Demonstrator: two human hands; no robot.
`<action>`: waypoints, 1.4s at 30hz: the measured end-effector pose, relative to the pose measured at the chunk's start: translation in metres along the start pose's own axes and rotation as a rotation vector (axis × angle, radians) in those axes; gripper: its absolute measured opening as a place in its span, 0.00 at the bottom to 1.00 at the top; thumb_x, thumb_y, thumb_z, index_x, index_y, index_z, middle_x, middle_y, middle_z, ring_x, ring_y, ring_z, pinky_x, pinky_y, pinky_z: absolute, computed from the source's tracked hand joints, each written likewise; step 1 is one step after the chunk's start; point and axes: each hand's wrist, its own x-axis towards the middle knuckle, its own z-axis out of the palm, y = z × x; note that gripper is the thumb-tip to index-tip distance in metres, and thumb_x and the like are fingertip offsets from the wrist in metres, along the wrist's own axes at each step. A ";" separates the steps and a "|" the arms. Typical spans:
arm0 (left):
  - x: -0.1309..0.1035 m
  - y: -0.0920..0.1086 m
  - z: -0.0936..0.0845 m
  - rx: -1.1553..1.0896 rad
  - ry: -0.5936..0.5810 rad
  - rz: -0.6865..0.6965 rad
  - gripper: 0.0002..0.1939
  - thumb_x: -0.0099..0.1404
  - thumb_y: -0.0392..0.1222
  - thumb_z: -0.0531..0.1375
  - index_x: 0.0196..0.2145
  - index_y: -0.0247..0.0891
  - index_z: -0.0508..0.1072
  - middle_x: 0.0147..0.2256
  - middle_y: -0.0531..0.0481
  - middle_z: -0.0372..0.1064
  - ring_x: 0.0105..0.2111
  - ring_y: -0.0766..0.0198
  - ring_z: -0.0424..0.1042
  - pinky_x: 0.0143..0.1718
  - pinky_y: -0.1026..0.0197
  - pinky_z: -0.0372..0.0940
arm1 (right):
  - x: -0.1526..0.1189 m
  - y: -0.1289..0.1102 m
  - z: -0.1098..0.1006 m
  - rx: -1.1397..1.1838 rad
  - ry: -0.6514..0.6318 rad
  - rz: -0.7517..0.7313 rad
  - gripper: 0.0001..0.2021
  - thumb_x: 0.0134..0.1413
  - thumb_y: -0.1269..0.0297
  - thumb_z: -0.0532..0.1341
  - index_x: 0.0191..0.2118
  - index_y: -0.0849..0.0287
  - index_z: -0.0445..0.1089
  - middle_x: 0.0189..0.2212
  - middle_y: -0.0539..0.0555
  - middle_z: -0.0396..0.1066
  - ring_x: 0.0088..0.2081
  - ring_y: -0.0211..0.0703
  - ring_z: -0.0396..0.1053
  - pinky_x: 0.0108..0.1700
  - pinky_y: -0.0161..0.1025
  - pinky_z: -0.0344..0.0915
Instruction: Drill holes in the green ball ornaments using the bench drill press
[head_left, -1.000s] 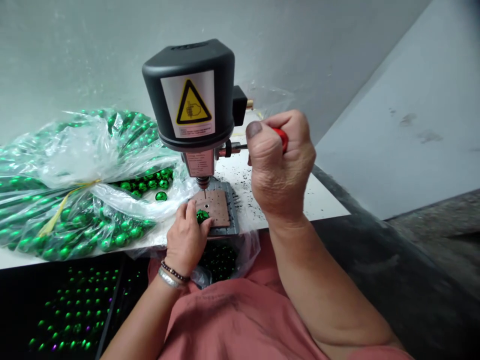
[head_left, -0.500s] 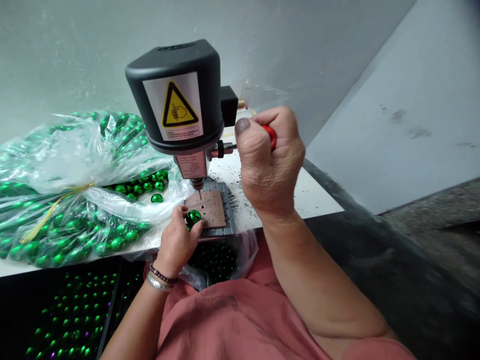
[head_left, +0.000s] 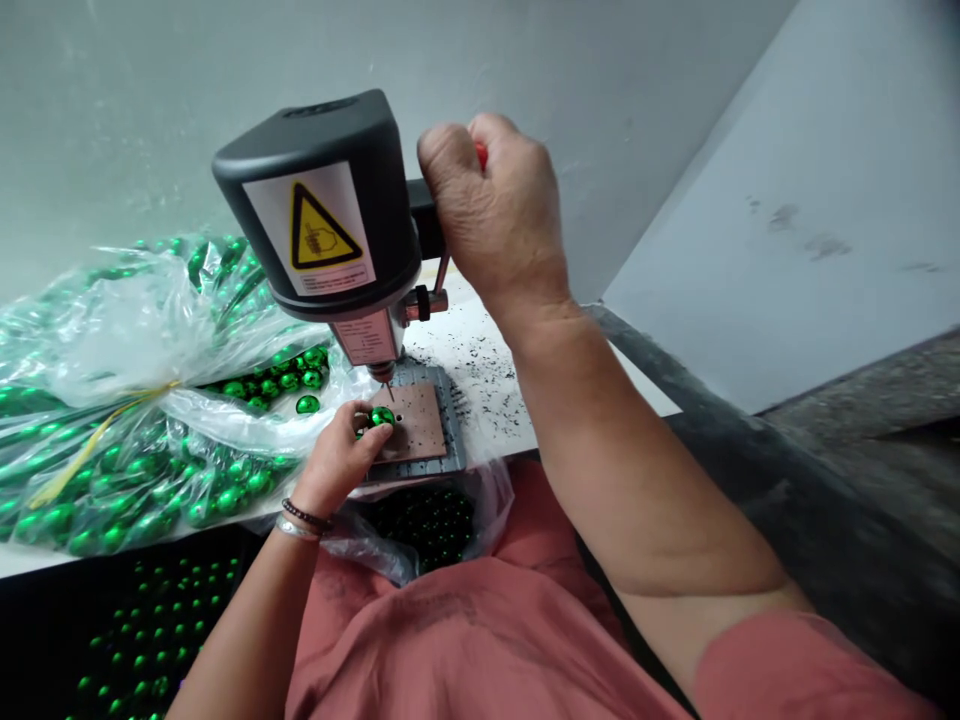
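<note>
A shiny green ball (head_left: 382,415) is pinched between the thumb and fingers of my left hand (head_left: 345,447), over the left part of a brown board (head_left: 424,425). The board has a dark hole and lies on the grey base (head_left: 454,440) of a small drill press (head_left: 315,200). Just above the ball hangs the thin drill bit (head_left: 389,391); I cannot tell whether they touch. My right hand (head_left: 499,210) is closed round the red knob (head_left: 481,156) of the press's lever, raised beside the motor housing, with most of the knob hidden by the fingers.
Clear plastic bags (head_left: 135,340) full of green balls cover the table's left side. One loose ball (head_left: 307,404) lies by the bag's mouth. Dark shavings (head_left: 487,375) litter the white table. An open bag of dark balls (head_left: 424,520) is at my lap; a black tray (head_left: 45,620) stands lower left.
My right hand has swung the lever knob up and back, beside the motor housing. My left hand has brought the green ball closer under the drill bit. The view has shifted slightly.
</note>
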 end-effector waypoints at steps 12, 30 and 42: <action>0.008 -0.004 0.003 -0.208 0.051 -0.029 0.26 0.52 0.51 0.59 0.46 0.36 0.65 0.34 0.48 0.70 0.28 0.65 0.68 0.29 0.63 0.63 | 0.002 0.005 0.001 0.012 0.022 -0.026 0.15 0.49 0.56 0.48 0.20 0.57 0.46 0.18 0.44 0.45 0.24 0.31 0.43 0.27 0.33 0.44; 0.021 -0.001 0.010 0.012 0.022 -0.061 0.24 0.52 0.52 0.59 0.46 0.43 0.73 0.33 0.51 0.74 0.30 0.63 0.70 0.28 0.65 0.62 | 0.000 0.007 0.003 0.071 0.007 -0.033 0.16 0.50 0.54 0.49 0.21 0.57 0.45 0.19 0.44 0.45 0.24 0.30 0.43 0.28 0.31 0.46; 0.025 0.001 0.016 0.064 0.035 -0.052 0.24 0.52 0.52 0.60 0.46 0.43 0.73 0.33 0.51 0.74 0.33 0.60 0.71 0.34 0.62 0.63 | 0.000 0.006 0.002 0.065 0.005 -0.030 0.16 0.51 0.54 0.49 0.21 0.57 0.46 0.19 0.44 0.46 0.25 0.30 0.44 0.29 0.31 0.47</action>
